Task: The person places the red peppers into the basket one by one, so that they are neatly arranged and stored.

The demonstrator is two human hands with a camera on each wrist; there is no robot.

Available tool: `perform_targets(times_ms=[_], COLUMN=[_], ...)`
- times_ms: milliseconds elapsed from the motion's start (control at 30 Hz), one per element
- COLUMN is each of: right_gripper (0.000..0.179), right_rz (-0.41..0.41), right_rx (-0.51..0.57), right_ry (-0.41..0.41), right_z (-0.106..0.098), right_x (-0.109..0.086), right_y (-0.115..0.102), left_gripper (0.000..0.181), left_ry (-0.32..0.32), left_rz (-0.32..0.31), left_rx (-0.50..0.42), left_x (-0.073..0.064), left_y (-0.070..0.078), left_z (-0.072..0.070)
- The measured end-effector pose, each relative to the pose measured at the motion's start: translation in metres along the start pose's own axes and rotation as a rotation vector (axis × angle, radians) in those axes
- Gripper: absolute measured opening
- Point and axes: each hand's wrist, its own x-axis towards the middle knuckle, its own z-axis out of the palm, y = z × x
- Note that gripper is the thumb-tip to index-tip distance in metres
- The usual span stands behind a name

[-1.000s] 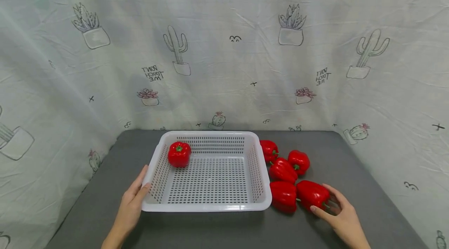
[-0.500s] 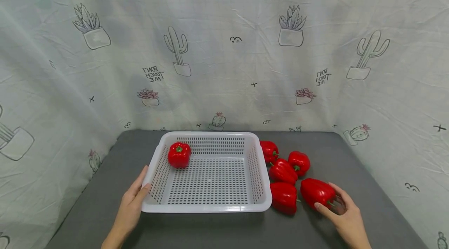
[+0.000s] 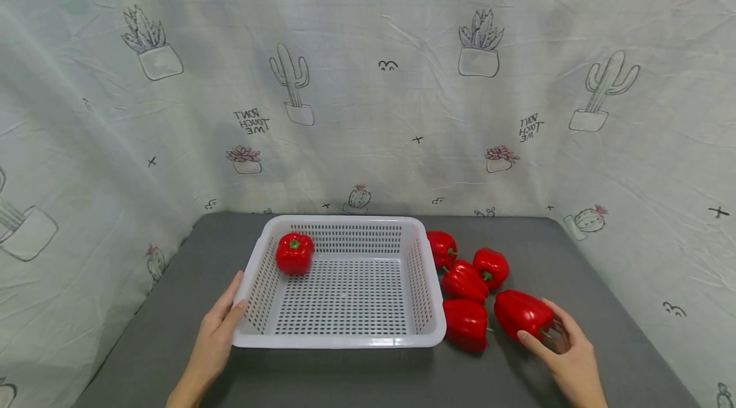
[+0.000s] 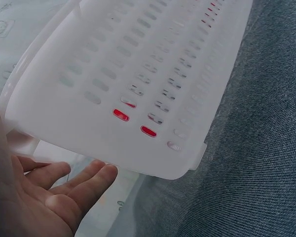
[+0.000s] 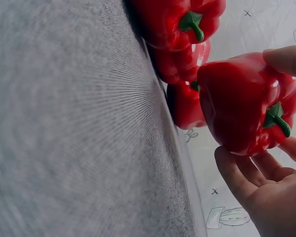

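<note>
My right hand [image 3: 566, 357] holds a red bell pepper [image 3: 521, 315] between thumb and fingers, its green stem pointing toward the palm. In the right wrist view this bell pepper [image 5: 241, 103] is raised off the grey surface. My left hand [image 3: 211, 338] grips the left side of a white plastic basket [image 3: 339, 340], thumb at the rim and fingers along the outer wall. The left wrist view shows the fingers [image 4: 91, 185] at the basket's wall [image 4: 74, 123], with red showing through its slots. One bell pepper [image 3: 294, 253] stands upright in the basket's back left corner.
Several more red bell peppers lie right of the basket: one [image 3: 466, 325] at the front, one [image 3: 464, 281] behind it, one [image 3: 491, 267] to its right and one [image 3: 441, 248] by the back corner. A printed curtain [image 3: 368, 108] hangs behind the grey table [image 3: 322, 379].
My right hand has lifted its bell pepper and drawn it slightly right, apart from the bell pepper beside it. The left hand and basket have stayed in place.
</note>
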Motion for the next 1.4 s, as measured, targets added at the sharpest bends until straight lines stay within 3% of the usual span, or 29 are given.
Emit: perform_targets(times_ms=[167,400,600,833,1100,1400], right_gripper=[0.080,0.076,0.074,0.073,0.071,0.067], right_rz=[0.004,-0.109,-0.150,-0.203,-0.393,-0.510], right_rx=[0.004,0.043,0.039,0.044,0.124,0.188], right_ry=[0.005,0.028,0.040,0.010,-0.023,-0.137], right_z=[0.002,0.000,-0.004,-0.010,-0.002,0.016], right_x=[-0.001,-0.004,-0.006,-0.003,0.005,0.000], right_y=[-0.004,-0.009,-0.024,-0.050,-0.081,-0.145], left_gripper=[0.050,0.049,0.049,0.050,0.050,0.050], left_ry=[0.002,0.005,0.001,0.004,-0.003,0.000], left_rz=[-0.006,0.015,0.005,-0.008,-0.021,-0.024], left_rx=[0.008,0.011,-0.008,0.028,0.031,0.042], left_x=[0.000,0.000,-0.003,-0.002,-0.001,-0.001], left_y=[0.001,-0.002,-0.002,0.002,0.004,0.004], left_z=[0.000,0.000,-0.001,0.000,-0.001,-0.001])
